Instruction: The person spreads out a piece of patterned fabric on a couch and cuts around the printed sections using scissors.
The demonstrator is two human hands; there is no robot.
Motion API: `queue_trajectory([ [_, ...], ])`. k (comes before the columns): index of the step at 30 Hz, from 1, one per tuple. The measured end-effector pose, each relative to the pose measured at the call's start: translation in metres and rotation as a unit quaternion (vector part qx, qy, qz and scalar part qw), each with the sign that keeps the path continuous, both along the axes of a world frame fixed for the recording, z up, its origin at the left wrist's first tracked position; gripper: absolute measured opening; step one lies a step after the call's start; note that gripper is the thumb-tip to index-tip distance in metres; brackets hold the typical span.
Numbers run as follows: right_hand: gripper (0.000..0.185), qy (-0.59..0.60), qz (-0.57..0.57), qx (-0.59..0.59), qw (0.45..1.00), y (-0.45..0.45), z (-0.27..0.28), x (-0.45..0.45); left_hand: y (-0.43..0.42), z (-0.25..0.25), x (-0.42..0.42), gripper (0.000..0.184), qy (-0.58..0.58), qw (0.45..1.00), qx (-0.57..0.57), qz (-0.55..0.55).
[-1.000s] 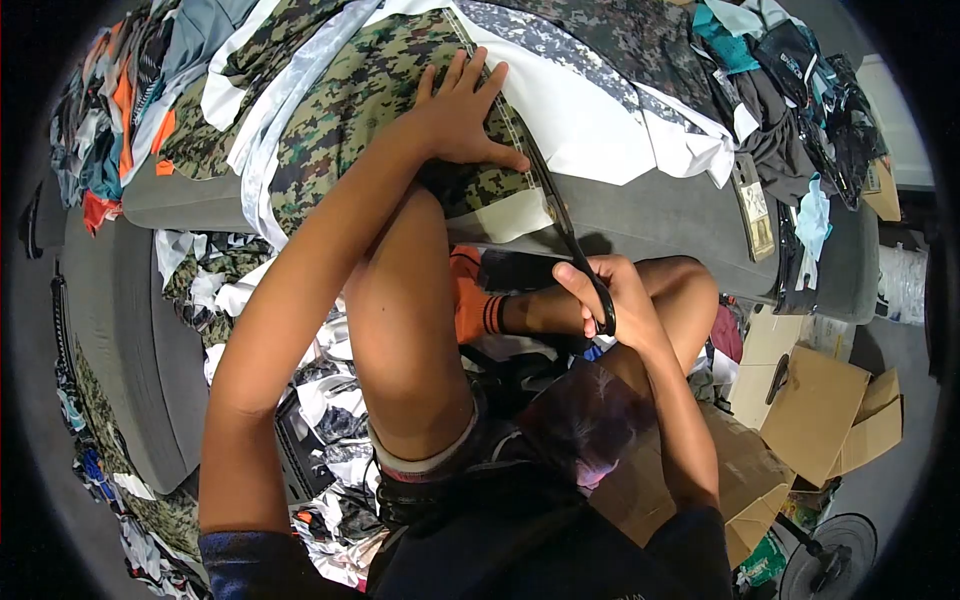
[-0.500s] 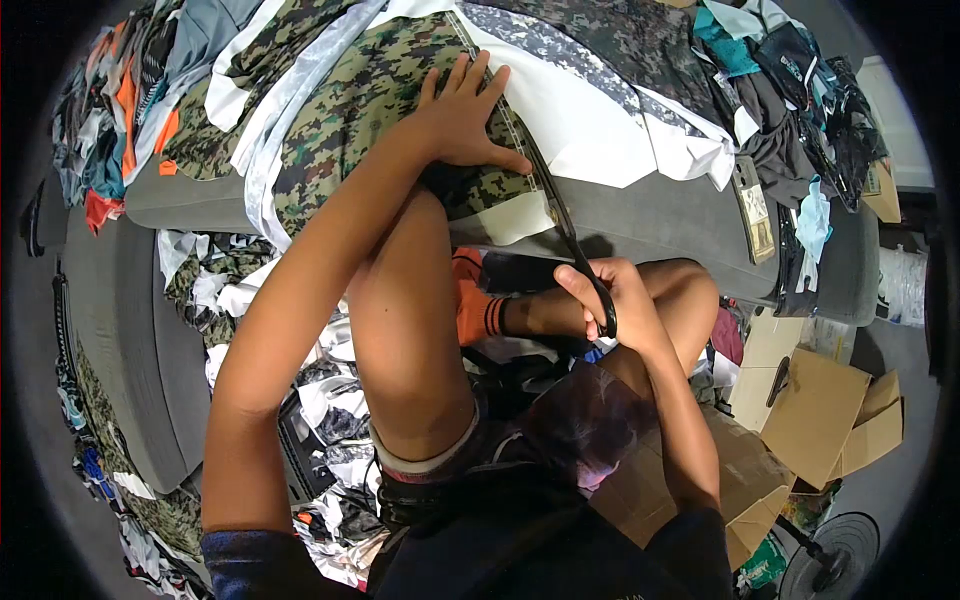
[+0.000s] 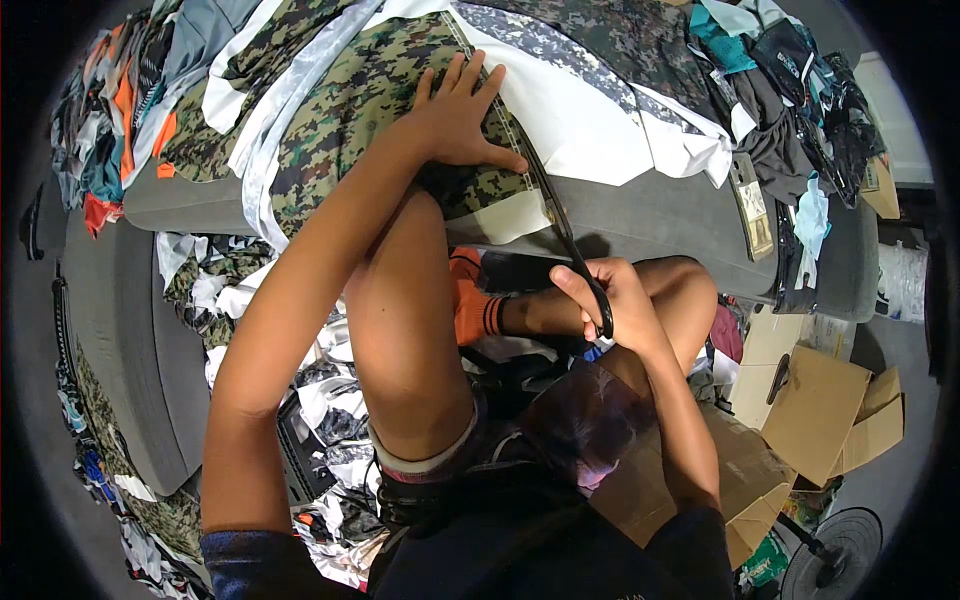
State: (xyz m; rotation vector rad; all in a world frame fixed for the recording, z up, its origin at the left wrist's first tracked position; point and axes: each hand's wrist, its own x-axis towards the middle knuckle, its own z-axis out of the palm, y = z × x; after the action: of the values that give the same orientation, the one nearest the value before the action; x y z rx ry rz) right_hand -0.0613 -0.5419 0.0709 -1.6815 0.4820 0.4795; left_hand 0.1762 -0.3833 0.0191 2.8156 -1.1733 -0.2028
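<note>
- Resting palm down on the camouflage cloth (image 3: 350, 125), the left hand (image 3: 458, 125) is open, fingers spread and pointing away from the person (image 3: 500, 545), its thumb stretched to the right.
- The right hand (image 3: 622, 303) is curled round the handle of the scissors (image 3: 566, 238), lower down, to the right, and nearer the person than the left hand.
- From that grip the scissors' long axis slants away and to the left, about in line with the cloth's dashed edge strip (image 3: 509, 122).
- The far part of the scissors passes just beside the left thumb, on its right. How wide the blades stand, and whether any cloth lies between them, I cannot tell.
- The camouflage cloth lies on the grey couch (image 3: 655, 222), ahead of the person and mostly left of the scissors; a pale patch (image 3: 506, 217) shows at its near end.
- White cloth (image 3: 590, 130) lies across the blades, to their right.
</note>
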Motion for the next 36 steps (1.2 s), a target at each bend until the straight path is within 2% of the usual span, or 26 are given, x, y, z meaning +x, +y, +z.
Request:
queue_trajectory([
  [9, 0.048, -0.031, 0.023, 0.055, 0.998, -0.007, -0.006, -0.003, 0.003, -0.001, 0.000, 0.121, -0.016, 1.000, -0.006, -0.001],
  [13, 0.050, -0.028, 0.020, 0.082, 0.996, -0.013, -0.020, -0.007, 0.013, -0.008, 0.012, 0.112, 0.038, 0.992, -0.122, -0.022],
  [19, 0.052, -0.017, 0.046, 0.049, 0.998, -0.012, -0.017, 0.016, 0.016, -0.011, 0.020, 0.105, 0.027, 0.992, -0.122, -0.014],
  [36, 0.055, -0.008, 0.012, 0.007, 1.000, 0.000, -0.002, 0.037, 0.012, -0.008, 0.017, 0.114, -0.017, 0.998, -0.060, 0.010],
])
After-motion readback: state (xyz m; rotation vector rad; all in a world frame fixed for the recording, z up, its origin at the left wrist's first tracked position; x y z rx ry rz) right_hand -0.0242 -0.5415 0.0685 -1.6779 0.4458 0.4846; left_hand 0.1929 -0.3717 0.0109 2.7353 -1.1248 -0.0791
